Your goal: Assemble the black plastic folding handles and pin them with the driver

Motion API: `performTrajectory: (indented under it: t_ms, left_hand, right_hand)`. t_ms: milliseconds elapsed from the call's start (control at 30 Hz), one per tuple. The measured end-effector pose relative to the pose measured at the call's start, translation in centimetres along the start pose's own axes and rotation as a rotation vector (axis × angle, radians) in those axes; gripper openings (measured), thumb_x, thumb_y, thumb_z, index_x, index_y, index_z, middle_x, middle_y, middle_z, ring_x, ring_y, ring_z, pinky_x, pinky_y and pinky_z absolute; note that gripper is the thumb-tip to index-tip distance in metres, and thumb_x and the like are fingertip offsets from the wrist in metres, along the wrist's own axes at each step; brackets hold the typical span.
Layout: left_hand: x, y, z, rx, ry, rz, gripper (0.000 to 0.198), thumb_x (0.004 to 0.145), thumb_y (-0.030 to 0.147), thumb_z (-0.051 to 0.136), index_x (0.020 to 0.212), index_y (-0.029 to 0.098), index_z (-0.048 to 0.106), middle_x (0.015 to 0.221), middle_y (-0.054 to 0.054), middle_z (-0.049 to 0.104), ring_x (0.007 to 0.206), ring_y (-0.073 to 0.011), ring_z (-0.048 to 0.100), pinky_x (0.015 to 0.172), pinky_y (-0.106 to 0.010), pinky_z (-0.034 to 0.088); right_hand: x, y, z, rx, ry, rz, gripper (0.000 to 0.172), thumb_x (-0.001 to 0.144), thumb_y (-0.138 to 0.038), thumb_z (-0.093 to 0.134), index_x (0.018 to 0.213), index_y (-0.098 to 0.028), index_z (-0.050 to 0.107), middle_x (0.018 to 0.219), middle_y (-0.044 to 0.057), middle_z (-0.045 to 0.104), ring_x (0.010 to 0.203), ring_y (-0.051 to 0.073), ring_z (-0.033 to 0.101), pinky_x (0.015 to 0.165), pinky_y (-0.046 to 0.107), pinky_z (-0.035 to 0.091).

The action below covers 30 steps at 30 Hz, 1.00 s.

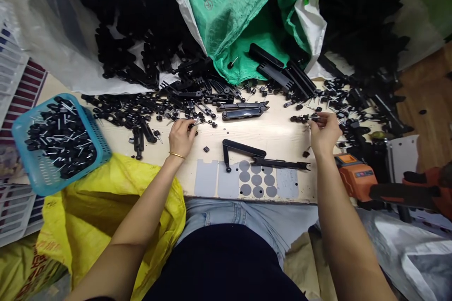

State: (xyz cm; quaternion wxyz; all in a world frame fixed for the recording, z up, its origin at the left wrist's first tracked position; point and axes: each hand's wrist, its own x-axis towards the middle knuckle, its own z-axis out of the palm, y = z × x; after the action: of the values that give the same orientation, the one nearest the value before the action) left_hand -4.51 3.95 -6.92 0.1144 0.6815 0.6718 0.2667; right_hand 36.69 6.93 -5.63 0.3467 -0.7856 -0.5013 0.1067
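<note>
My left hand [181, 135] reaches into the scatter of small black plastic parts [148, 113] on the light wooden board [275, 136]; its fingertips are pinched on a small black piece with a metal pin. My right hand [323, 129] is at the right side of the board, fingers curled on a small black pin part at the edge of another heap [339, 99]. Between the hands lies a hinged black arm assembly [261, 156], and beyond it two long black bars [243, 110].
A blue basket [24, 164] of black pinned parts sits at left. White and green sacks [229, 14] full of black parts lie behind the board. A yellow bag [92, 207] lies at lower left, an orange power tool [356, 178] at right. Grey stickers [257, 181] mark the board's near edge.
</note>
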Motion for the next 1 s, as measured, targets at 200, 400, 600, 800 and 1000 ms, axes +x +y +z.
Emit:
performTrajectory:
  t_ms: [200, 400, 600, 800, 1000]
  left_hand:
    - [0.3, -0.1, -0.2, 0.012, -0.032, -0.009, 0.02, 0.082, 0.02, 0.053, 0.099, 0.017, 0.063, 0.094, -0.005, 0.055, 0.084, -0.0167, 0.055, 0.079, -0.029, 0.046]
    - [0.6, 1.0, -1.2, 0.059, -0.036, 0.058, 0.023, 0.082, 0.014, 0.051, 0.101, 0.019, 0.062, 0.096, -0.006, 0.054, 0.095, -0.0194, 0.053, 0.088, -0.032, 0.044]
    - [0.6, 1.8, -1.9, -0.005, -0.097, 0.111, 0.02, 0.083, 0.016, 0.049, 0.099, 0.016, 0.062, 0.092, -0.005, 0.056, 0.084, -0.0171, 0.055, 0.083, -0.031, 0.045]
    - [2.4, 2.7, -0.4, -0.058, -0.19, 0.167, 0.027, 0.082, 0.014, 0.05, 0.107, 0.016, 0.059, 0.097, -0.005, 0.056, 0.083, -0.0152, 0.055, 0.081, -0.029, 0.046]
    - [4.6, 4.3, 1.4, 0.148, -0.291, 0.28, 0.022, 0.079, 0.011, 0.053, 0.098, 0.017, 0.063, 0.096, -0.007, 0.056, 0.093, -0.0212, 0.054, 0.082, -0.032, 0.046]
  right_hand:
    - [-0.6, 0.4, -0.9, -0.065, 0.067, -0.059, 0.028, 0.071, -0.016, 0.055, 0.098, -0.015, 0.063, 0.097, 0.012, 0.062, 0.066, 0.016, 0.056, 0.068, 0.033, 0.047]
    - [-4.7, -3.5, -1.4, 0.458, -0.066, 0.068, 0.018, 0.07, -0.02, 0.063, 0.088, -0.017, 0.063, 0.074, 0.004, 0.062, 0.061, 0.015, 0.061, 0.066, 0.033, 0.052]
    - [-11.7, -7.6, -1.5, 0.671, -0.378, 0.184, 0.022, 0.073, -0.03, 0.068, 0.09, -0.019, 0.062, 0.071, 0.0, 0.065, 0.065, 0.014, 0.064, 0.069, 0.033, 0.054]
    - [-13.5, -6.9, -1.0, 0.465, -0.326, 0.001, 0.016, 0.081, -0.031, 0.059, 0.095, -0.021, 0.06, 0.083, 0.003, 0.065, 0.074, 0.017, 0.064, 0.073, 0.035, 0.054]
    - [-13.6, -8.1, -1.5, 0.05, -0.386, -0.545, 0.011, 0.088, -0.022, 0.049, 0.093, -0.022, 0.059, 0.089, 0.007, 0.063, 0.084, 0.019, 0.061, 0.074, 0.032, 0.05]
